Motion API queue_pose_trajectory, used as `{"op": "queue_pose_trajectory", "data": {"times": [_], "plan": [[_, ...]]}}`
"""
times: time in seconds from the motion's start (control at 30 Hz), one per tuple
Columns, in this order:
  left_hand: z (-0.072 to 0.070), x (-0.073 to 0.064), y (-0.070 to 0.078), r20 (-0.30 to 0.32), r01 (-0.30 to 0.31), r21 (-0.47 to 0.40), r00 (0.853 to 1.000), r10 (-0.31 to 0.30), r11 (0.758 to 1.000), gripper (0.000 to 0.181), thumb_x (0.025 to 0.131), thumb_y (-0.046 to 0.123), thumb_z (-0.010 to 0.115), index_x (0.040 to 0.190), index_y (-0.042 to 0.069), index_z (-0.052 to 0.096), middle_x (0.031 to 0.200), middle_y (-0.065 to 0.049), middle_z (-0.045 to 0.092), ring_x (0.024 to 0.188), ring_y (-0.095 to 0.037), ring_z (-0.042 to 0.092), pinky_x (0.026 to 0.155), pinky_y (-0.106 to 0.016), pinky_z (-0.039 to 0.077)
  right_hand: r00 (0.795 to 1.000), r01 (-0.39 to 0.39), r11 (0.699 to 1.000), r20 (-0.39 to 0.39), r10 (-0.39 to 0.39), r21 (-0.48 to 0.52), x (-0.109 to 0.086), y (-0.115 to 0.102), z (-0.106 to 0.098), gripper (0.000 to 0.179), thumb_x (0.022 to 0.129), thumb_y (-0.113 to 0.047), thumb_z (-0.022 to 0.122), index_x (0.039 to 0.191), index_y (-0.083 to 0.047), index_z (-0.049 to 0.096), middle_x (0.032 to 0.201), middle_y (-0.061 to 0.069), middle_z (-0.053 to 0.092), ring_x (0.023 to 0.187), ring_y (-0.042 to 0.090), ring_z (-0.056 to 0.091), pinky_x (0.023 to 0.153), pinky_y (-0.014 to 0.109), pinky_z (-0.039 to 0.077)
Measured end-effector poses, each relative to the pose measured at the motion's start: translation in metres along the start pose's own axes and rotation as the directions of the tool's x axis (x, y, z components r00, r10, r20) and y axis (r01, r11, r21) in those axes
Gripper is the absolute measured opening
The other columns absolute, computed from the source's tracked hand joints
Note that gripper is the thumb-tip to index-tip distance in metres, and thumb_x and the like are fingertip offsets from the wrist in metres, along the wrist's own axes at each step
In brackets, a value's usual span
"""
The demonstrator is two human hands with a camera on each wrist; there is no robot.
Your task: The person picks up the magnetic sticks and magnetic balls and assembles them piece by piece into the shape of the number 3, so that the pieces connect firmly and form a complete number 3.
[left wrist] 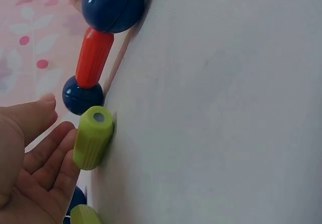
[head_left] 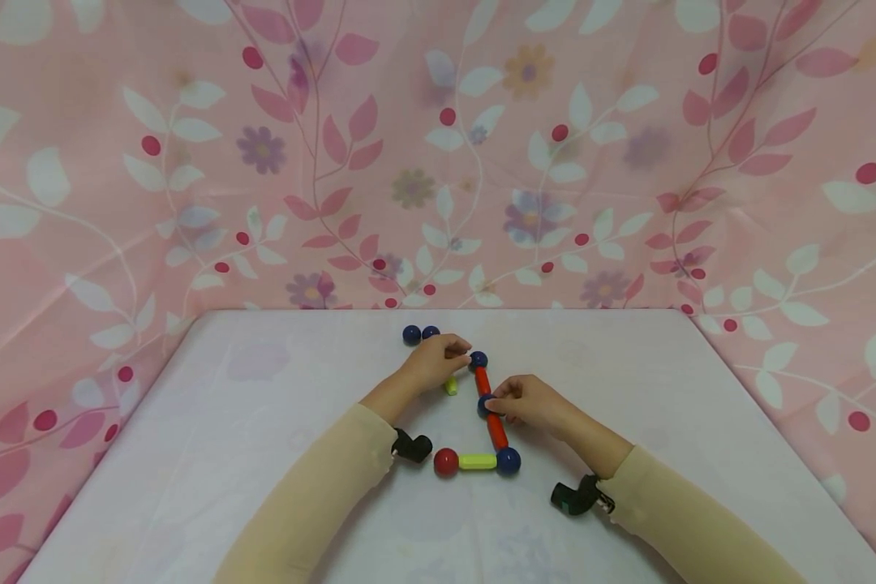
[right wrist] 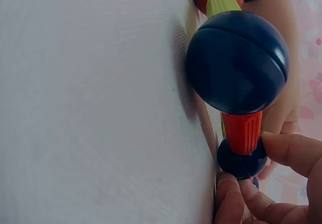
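My right hand (head_left: pixel 529 401) pinches the middle blue ball (right wrist: pixel 241 158) of a joined row between thumb and fingers. Red rods (head_left: pixel 497 432) run from this ball to a near blue ball (head_left: pixel 508 461) and to a far blue ball (head_left: pixel 478 359). From the near ball a yellow-green rod (head_left: pixel 478 461) leads left to a red ball (head_left: pixel 446 462). My left hand (head_left: pixel 435 361) is beside the far blue ball, thumb and fingers apart with nothing gripped in the left wrist view. Close to its fingers lies a loose yellow-green rod (left wrist: pixel 94 138).
Two more blue balls (head_left: pixel 412 335) sit at the back, behind my left hand. Another yellow-green rod (left wrist: pixel 85 215) shows at the bottom of the left wrist view. A white cloth covers the table (head_left: pixel 299 487); a pink floral curtain (head_left: pixel 438 162) hangs behind it.
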State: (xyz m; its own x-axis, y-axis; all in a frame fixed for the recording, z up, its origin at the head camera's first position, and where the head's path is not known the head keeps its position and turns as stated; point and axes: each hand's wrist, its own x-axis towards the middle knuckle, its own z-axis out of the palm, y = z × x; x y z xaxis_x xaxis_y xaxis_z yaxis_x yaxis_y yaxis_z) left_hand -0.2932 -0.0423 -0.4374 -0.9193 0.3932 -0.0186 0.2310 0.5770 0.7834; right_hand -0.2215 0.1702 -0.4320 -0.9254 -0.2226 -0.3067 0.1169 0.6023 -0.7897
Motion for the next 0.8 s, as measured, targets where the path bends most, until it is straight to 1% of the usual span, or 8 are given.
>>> {"op": "queue_pose_trajectory", "data": {"times": [0.13, 0.27, 0.47, 0.63, 0.8], "plan": [[-0.007, -0.006, -0.003, -0.014, -0.006, -0.028, 1.000, 0.006, 1.000, 0.029, 0.099, 0.022, 0.066, 0.124, 0.009, 0.067, 0.108, -0.001, 0.068, 0.100, -0.016, 0.063, 0.094, -0.033, 0.051, 1.000, 0.002, 1.000, -0.005, -0.002, 0.002, -0.001, 0.000, 0.000, 0.024, 0.091, -0.025, 0.075, 0.100, -0.004, 0.068, 0.080, 0.004, 0.064, 0.072, 0.018, 0.058, 0.067, 0.030, 0.050], [-0.014, -0.013, -0.007, -0.027, -0.015, -0.021, 1.000, 0.015, 1.000, 0.030, 0.099, 0.024, 0.066, 0.125, 0.010, 0.066, 0.109, 0.001, 0.068, 0.102, -0.015, 0.063, 0.094, -0.032, 0.051, 1.000, -0.001, 1.000, -0.001, 0.001, -0.005, -0.001, -0.001, -0.001, 0.024, 0.091, -0.025, 0.075, 0.100, -0.004, 0.068, 0.080, 0.004, 0.064, 0.072, 0.018, 0.058, 0.068, 0.030, 0.050], [-0.019, -0.021, -0.016, -0.052, -0.037, -0.019, 0.998, 0.036, 0.999, 0.031, 0.098, 0.024, 0.066, 0.125, 0.008, 0.066, 0.111, -0.001, 0.069, 0.104, -0.015, 0.064, 0.095, -0.032, 0.051, 1.000, -0.010, 1.000, 0.001, 0.010, -0.007, -0.002, 0.000, -0.001, 0.025, 0.091, -0.027, 0.075, 0.101, -0.005, 0.068, 0.081, 0.004, 0.064, 0.073, 0.018, 0.058, 0.067, 0.029, 0.049], [-0.023, -0.029, -0.020, -0.076, -0.030, -0.023, 0.997, 0.028, 0.999, 0.031, 0.097, 0.022, 0.069, 0.124, 0.008, 0.067, 0.116, -0.004, 0.069, 0.106, -0.018, 0.063, 0.095, -0.036, 0.051, 1.000, -0.013, 1.000, 0.002, 0.013, -0.002, -0.002, 0.000, -0.001, 0.025, 0.090, -0.026, 0.076, 0.101, -0.005, 0.068, 0.081, 0.004, 0.063, 0.073, 0.018, 0.058, 0.067, 0.029, 0.049], [-0.026, -0.036, -0.025, -0.100, -0.002, -0.008, 0.995, 0.001, 1.000, 0.029, 0.096, 0.021, 0.070, 0.123, 0.011, 0.068, 0.121, -0.003, 0.067, 0.111, -0.021, 0.061, 0.098, -0.039, 0.049, 1.000, -0.006, 1.000, 0.005, 0.006, 0.000, -0.003, -0.002, -0.002, 0.025, 0.090, -0.026, 0.076, 0.101, -0.005, 0.068, 0.081, 0.005, 0.063, 0.072, 0.019, 0.058, 0.066, 0.029, 0.049]]}}
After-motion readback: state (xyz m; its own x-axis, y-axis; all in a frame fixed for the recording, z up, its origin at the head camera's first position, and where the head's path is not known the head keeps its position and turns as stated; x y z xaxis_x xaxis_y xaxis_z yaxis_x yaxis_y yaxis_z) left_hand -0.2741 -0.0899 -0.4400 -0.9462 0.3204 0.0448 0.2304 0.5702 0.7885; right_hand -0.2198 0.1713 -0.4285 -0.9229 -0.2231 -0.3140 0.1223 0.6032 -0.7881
